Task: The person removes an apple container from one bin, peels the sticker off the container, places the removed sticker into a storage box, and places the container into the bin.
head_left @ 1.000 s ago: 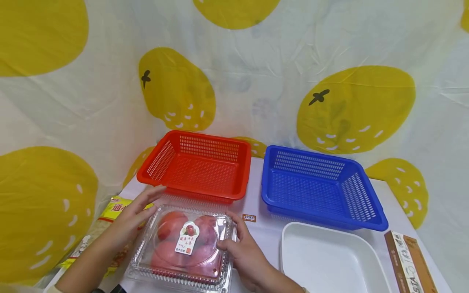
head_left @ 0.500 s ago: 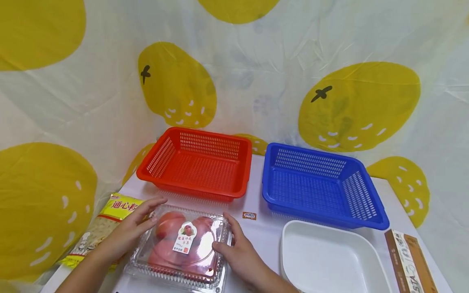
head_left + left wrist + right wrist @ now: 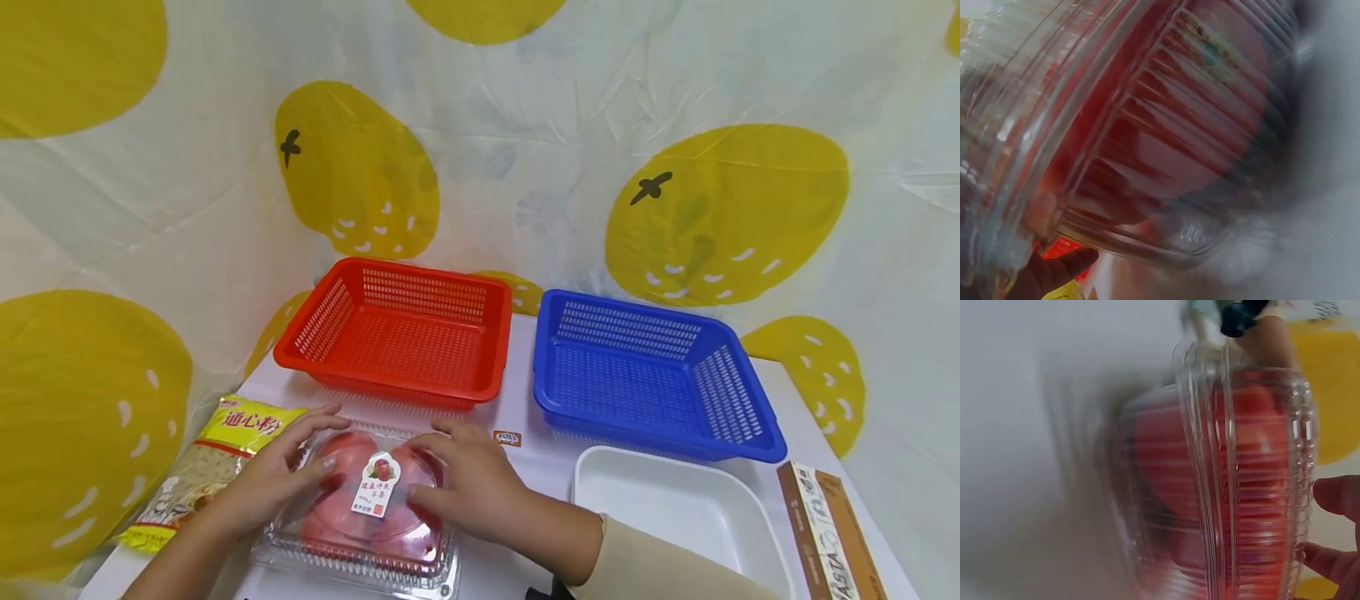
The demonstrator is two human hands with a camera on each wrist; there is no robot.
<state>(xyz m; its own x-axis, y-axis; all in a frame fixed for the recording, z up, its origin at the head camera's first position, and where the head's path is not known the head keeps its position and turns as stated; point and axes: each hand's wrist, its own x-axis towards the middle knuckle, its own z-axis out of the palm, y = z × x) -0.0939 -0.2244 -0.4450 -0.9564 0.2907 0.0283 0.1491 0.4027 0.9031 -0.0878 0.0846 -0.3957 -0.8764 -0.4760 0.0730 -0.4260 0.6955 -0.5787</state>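
Note:
A clear plastic clamshell box of red fruit with a white label lies on the white table at the front left. My left hand rests on its left far corner, thumb on the lid and fingers along the far edge. My right hand lies flat on top of the lid, fingers spread toward the left. The left wrist view is filled by the ribbed box, with a fingertip below it. In the right wrist view the box stands close, with fingertips at its right edge.
An empty red basket and an empty blue basket stand side by side behind the box. A white tray sits at the front right, a brown pasta box beside it. A yellow pasta bag lies left, a small sachet near the middle.
My right hand has moved from the box's right side onto the top of the lid. The left hand stays at the left corner, and the box has barely shifted.

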